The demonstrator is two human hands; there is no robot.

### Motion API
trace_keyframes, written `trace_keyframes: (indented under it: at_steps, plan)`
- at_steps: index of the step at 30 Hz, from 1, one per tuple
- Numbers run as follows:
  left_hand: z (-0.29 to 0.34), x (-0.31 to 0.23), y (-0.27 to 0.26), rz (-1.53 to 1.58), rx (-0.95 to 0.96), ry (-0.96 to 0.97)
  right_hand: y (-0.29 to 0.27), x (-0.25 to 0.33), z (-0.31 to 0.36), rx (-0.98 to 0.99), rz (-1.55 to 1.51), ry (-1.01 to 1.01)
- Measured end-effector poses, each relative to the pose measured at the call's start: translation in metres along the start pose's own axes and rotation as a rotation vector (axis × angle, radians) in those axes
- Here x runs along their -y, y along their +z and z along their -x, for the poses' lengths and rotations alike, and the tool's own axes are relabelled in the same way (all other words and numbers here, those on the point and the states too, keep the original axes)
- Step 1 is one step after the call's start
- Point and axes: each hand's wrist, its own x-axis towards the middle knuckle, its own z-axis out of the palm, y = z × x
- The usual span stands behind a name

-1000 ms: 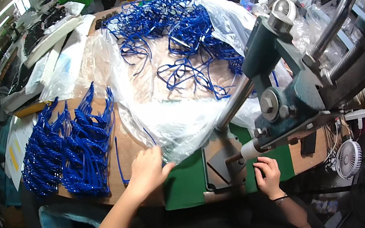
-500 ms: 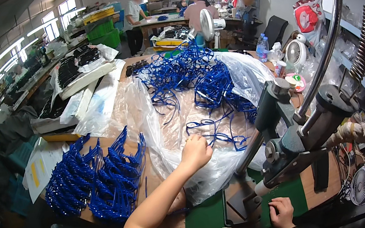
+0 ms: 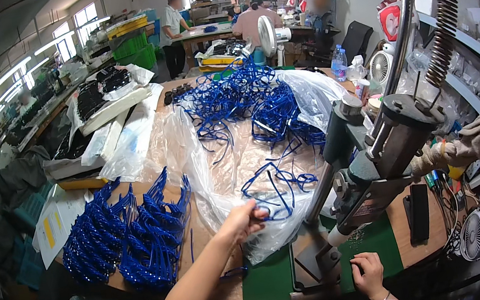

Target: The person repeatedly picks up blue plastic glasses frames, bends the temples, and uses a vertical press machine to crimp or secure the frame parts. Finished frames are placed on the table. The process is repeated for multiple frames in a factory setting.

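- So, your left hand [image 3: 245,221] is closed on one blue frame [image 3: 273,190], pinched at its near rim on the clear plastic sheet [image 3: 216,160].
- Beyond that grip, a big loose heap [image 3: 243,95] of blue frames lies on the sheet; most of the work looks undone.
- Left of your grip, two neat stacks [image 3: 129,234] suggest a fair share is finished.
- Your right hand [image 3: 370,273] rests with curled fingers on the green mat [image 3: 369,246], holding nothing, just below the press [image 3: 381,151].
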Motion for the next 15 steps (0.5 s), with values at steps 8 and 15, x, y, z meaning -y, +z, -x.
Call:
trace_keyframes:
  at_steps: [8, 15]
  plan:
    - [0.011, 0.009, -0.004, -0.716, -0.292, 0.561, -0.001, 0.0, 0.001, 0.002, -0.021, -0.017]
    - [0.029, 0.027, -0.007, -1.519, -0.225, 0.908, -0.002, 0.0, 0.001, 0.001, -0.009, 0.007]
